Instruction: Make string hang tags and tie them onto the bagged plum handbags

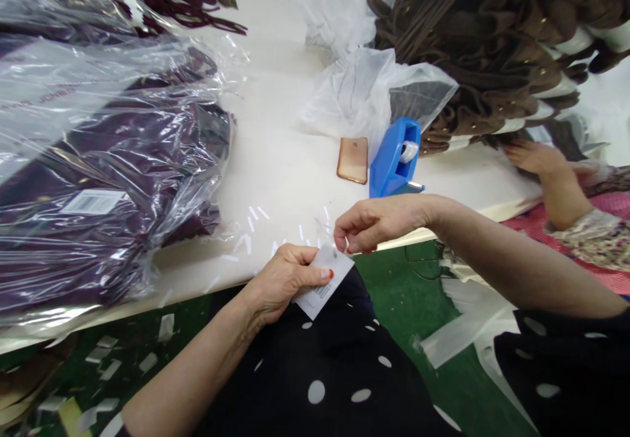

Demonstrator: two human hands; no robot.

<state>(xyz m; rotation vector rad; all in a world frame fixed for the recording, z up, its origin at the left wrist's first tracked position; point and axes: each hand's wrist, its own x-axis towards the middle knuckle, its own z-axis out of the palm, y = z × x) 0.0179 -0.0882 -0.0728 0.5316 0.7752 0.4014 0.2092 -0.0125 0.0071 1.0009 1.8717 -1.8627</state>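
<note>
My left hand grips a white hang tag with a barcode, thumb on top and fingers beneath. The tag is held over my lap at the table's front edge. My right hand is closed in a pinch at the tag's upper corner, beside its hole. A thin, pale tag string shows faintly there, partly hidden by the fingertips. Small white strips lie scattered on the table just beyond my hands. A blue tape dispenser stands behind my right hand, and a phone lies beside it.
Plastic-bagged dark purple goods fill the left of the white table. Clear plastic bags and piled dark brown goods occupy the back right. Another person's hand rests at the right. Paper scraps litter the green floor.
</note>
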